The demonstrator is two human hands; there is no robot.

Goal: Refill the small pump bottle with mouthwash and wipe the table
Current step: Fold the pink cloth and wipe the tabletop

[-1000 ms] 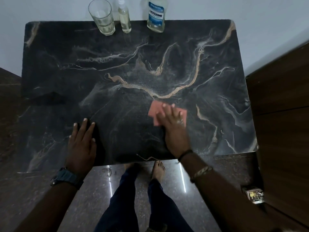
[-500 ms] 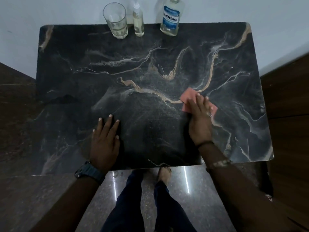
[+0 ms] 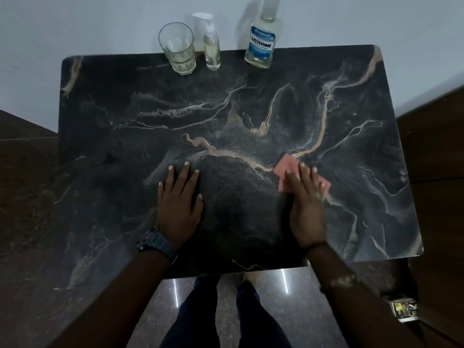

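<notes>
A black marble table (image 3: 351,109) fills the view. My right hand (image 3: 306,204) presses a pink cloth (image 3: 286,169) flat against the tabletop, right of centre, with straight fingers. My left hand (image 3: 179,202) lies flat on the table near the middle, fingers spread, holding nothing. Along the far edge stand a small clear pump bottle (image 3: 211,46) with pale liquid, a large mouthwash bottle (image 3: 262,43) with a blue label to its right, and a drinking glass (image 3: 178,50) to its left.
A white wall runs behind the table. Dark wooden furniture (image 3: 437,172) stands at the right, with a small printed box (image 3: 404,308) on the floor beside it. My legs (image 3: 213,315) stand on the glossy floor below the near edge.
My right hand has slid the pink cloth rightward across the tabletop. The left hand stays flat, and the camera view has shifted so the table sits lower and farther right.
</notes>
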